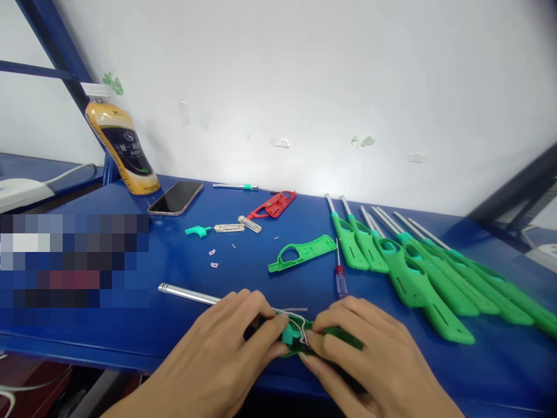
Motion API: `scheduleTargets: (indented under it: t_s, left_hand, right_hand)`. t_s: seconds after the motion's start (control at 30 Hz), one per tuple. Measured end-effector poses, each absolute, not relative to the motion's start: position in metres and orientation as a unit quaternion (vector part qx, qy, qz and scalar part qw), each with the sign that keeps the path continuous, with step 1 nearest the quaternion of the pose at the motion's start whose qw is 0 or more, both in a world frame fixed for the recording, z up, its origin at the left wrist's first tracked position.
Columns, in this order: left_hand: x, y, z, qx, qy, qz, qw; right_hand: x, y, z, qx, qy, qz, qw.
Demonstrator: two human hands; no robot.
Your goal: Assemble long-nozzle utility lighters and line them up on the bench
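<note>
A left hand [235, 342] and right hand [361, 342] clamp an open green lighter [304, 346] at the table's [174, 316] near edge, where a steady pinch looks needed to keep its white wire [296, 317] seated, with a screwdriver [340, 280] and shell [302, 253] farther up the table.

The only print I could find stood on the dark label [130, 152] of the yellow drink bottle [118, 139] leaning at the far left. It was a row of white Chinese characters beneath a small round emblem, with finer lines under them. From where I sat, the characters were too small and slanted for me to read with any certainty.
</note>
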State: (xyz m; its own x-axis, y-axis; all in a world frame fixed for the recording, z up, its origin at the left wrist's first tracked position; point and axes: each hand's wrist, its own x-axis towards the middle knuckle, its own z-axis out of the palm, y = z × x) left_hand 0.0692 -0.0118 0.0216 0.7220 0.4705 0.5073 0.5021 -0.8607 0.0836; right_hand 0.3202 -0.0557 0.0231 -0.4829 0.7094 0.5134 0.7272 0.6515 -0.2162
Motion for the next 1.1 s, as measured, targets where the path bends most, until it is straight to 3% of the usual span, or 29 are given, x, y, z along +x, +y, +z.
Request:
scheduleTargets:
  t_s: [0.3, 0.57, 1.1]
  left_hand:
    - [0.065, -0.010, 0.024, -0.910, -0.256, -0.326, 0.025]
    - [0.060, -0.006, 0.014, -0.896, -0.264, -0.349, -0.075]
    - [0.031, 0.004, 0.030, -0.894, -0.322, -0.309, -0.050]
  right_hand:
    - [0.322, -0.055, 0.018, -0.457, -0.834, -0.019, 0.308]
    - [0.327, -0.053, 0.013, -0.461, -0.832, 0.039, 0.307]
    - [0.326, -0.053, 0.016, -0.472, -0.827, 0.051, 0.301]
